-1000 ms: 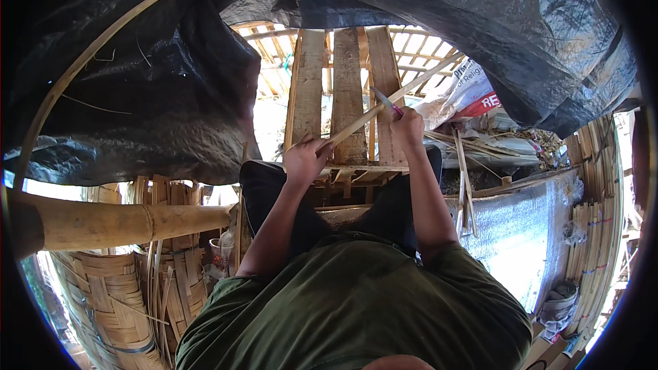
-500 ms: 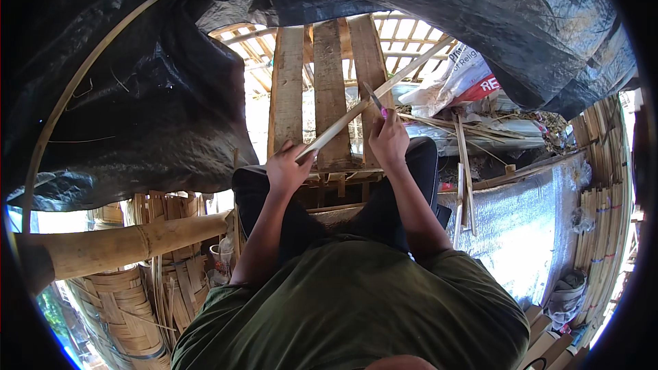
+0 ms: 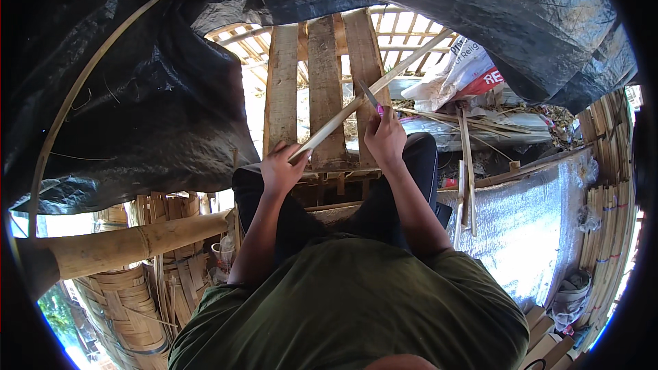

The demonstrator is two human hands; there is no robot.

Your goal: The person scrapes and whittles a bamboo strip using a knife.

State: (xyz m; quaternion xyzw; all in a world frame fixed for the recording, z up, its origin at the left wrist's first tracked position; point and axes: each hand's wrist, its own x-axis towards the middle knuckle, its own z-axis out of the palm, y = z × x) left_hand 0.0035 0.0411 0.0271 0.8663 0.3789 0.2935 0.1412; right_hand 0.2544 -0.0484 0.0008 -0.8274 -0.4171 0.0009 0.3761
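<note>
A long pale bamboo strip (image 3: 330, 127) slants from between my knees up to the far right, over the wooden planks (image 3: 325, 82). My left hand (image 3: 282, 166) is closed round its near end. In my right hand (image 3: 385, 138) I grip a knife (image 3: 371, 98) with a pink handle. Its blade points up and to the left, and lies at the strip about midway along. Whether the edge bites into the bamboo is too small to tell.
Dark plastic sheeting (image 3: 137, 96) hangs at the left and overhead. A white and red sack (image 3: 458, 75) and thin bamboo strips (image 3: 490, 123) lie at the right. A thick bamboo pole (image 3: 137, 241) and woven bamboo (image 3: 127, 308) stand at the left; bundled slats (image 3: 606, 226) at the far right.
Both hands have shifted slightly to the left with the strip and the knife. The knife stays at about the same part of the strip. My grip is unchanged.
</note>
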